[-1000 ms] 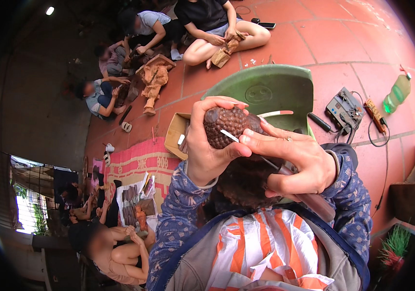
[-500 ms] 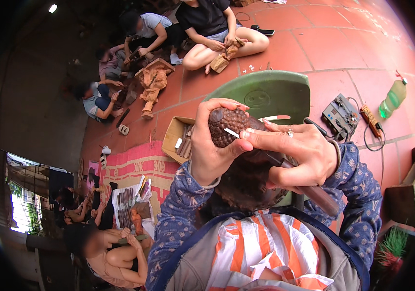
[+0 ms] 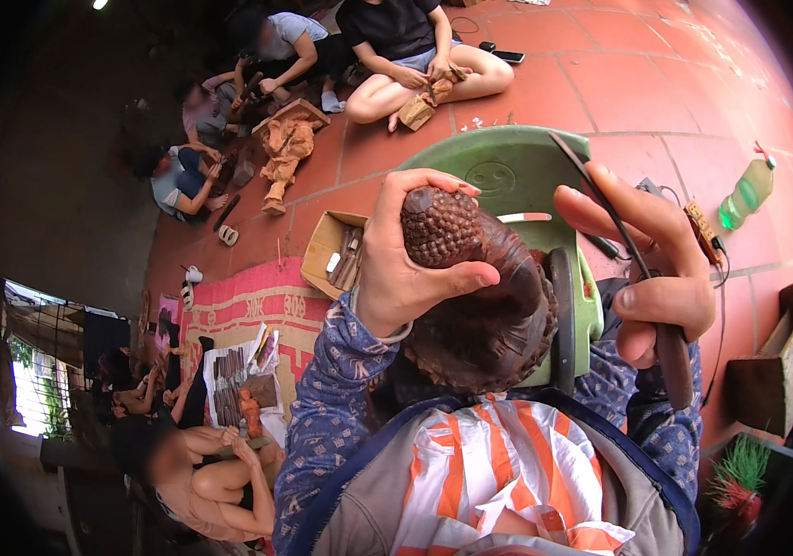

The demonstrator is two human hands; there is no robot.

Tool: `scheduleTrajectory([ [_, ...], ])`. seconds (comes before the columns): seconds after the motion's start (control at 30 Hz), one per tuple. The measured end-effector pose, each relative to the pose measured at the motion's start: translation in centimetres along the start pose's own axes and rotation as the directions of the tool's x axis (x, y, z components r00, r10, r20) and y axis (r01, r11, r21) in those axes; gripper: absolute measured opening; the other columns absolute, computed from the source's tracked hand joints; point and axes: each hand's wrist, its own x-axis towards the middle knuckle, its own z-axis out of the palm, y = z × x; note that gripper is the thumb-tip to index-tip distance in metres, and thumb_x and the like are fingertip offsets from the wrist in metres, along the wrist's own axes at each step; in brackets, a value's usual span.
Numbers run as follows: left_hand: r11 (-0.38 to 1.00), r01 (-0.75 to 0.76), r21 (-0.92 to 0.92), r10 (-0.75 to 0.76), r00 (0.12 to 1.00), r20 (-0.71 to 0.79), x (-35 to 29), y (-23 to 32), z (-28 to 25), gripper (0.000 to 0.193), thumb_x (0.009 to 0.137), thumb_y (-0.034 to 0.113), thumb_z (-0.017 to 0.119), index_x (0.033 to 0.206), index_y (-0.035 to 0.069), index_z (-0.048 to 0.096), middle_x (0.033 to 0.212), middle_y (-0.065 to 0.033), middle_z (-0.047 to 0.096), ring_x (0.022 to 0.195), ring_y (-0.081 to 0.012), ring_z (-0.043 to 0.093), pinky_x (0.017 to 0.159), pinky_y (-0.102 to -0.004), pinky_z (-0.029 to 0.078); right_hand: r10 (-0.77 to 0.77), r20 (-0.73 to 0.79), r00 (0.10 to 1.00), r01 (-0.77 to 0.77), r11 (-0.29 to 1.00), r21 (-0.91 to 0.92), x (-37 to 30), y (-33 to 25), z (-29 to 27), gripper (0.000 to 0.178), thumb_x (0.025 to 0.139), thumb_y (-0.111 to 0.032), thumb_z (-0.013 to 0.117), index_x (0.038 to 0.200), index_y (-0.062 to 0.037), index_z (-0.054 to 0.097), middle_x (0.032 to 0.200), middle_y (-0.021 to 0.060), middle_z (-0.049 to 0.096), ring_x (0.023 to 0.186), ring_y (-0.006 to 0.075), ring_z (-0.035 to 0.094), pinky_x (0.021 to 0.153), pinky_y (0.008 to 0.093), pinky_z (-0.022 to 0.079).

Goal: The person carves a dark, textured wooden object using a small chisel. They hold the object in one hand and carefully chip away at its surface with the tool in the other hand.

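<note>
A dark brown wooden carving (image 3: 507, 278) with a knobbly, beaded head stands before me. My left hand (image 3: 396, 250) is wrapped around its knobbly top, with the thumb stretched along the side. To the right, my right hand (image 3: 660, 269) is lifted away from the carving and holds a carving chisel (image 3: 673, 357). Its thin dark shaft passes between the fingers and slants up to the left, while the wooden handle hangs below the palm. The carving rests at a green plastic chair (image 3: 545, 157); its base is partly hidden by my clothing.
A cardboard box (image 3: 322, 250) of tools sits left, near a pink patterned mat (image 3: 248, 292). An orange-brown wooden statue (image 3: 285, 157) lies beyond. Right are a power strip (image 3: 704, 227), green bottle (image 3: 748, 190) and wooden box (image 3: 772, 375). Several people sit carving around me.
My right hand has pulled the chisel off the carving's knobbly top and moved right, turning the tool so its shaft points up. The left hand keeps its grip.
</note>
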Motion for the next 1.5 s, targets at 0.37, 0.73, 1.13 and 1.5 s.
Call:
scheduleTrajectory([
  [0.37, 0.967, 0.108, -0.232, -0.13, 0.988, -0.08, 0.1, 0.7, 0.9, 0.073, 0.094, 0.064, 0.023, 0.113, -0.002, 0.047, 0.107, -0.0191, 0.06, 0.098, -0.023, 0.06, 0.089, -0.0358, 0.048, 0.121, -0.144, 0.982, -0.11, 0.99, 0.085, -2.7, 0.5, 3.4, 0.019, 0.082, -0.021, 0.071, 0.09, -0.005, 0.066, 0.12, 0.0312, 0.054, 0.111, 0.043, 0.057, 0.095, 0.0486, 0.045],
  [0.73, 0.981, 0.105, -0.163, -0.115, 0.992, -0.051, 0.2, 0.7, 0.8, 0.09, 0.064, 0.06, 0.076, 0.121, -0.003, 0.043, 0.111, -0.0188, 0.059, 0.1, -0.0231, 0.061, 0.085, -0.0332, 0.051, 0.132, -0.088, 0.987, -0.1, 0.949, 0.301, -1.9, 1.5, 5.1, 0.031, 0.087, -0.028, 0.064, 0.087, 0.0027, 0.065, 0.122, 0.0392, 0.05, 0.116, 0.0475, 0.053, 0.098, 0.0465, 0.043],
  [1.13, 0.979, 0.127, -0.162, -0.142, 0.986, -0.083, 0.0, 0.9, 1.1, 0.083, 0.067, 0.059, 0.074, 0.114, -0.003, 0.045, 0.108, -0.0182, 0.059, 0.098, -0.0241, 0.061, 0.086, -0.0359, 0.052, 0.184, -0.062, 0.981, -0.167, 0.962, 0.215, -1.1, 0.3, 4.8, 0.017, 0.08, -0.014, 0.069, 0.077, 0.0007, 0.06, 0.122, 0.036, 0.05, 0.113, 0.0456, 0.055, 0.098, 0.045, 0.044],
  [1.5, 0.978, 0.127, -0.163, -0.141, 0.987, -0.082, 0.0, 0.8, 1.1, 0.086, 0.063, 0.06, 0.074, 0.113, -0.003, 0.044, 0.107, -0.0176, 0.059, 0.098, -0.0245, 0.062, 0.084, -0.0361, 0.052, 0.241, -0.017, 0.97, -0.234, 0.955, 0.18, -0.4, -0.7, 4.3, 0.031, 0.092, -0.027, 0.056, 0.078, -0.0004, 0.053, 0.12, 0.0393, 0.049, 0.116, 0.0483, 0.052, 0.098, 0.0523, 0.041],
])
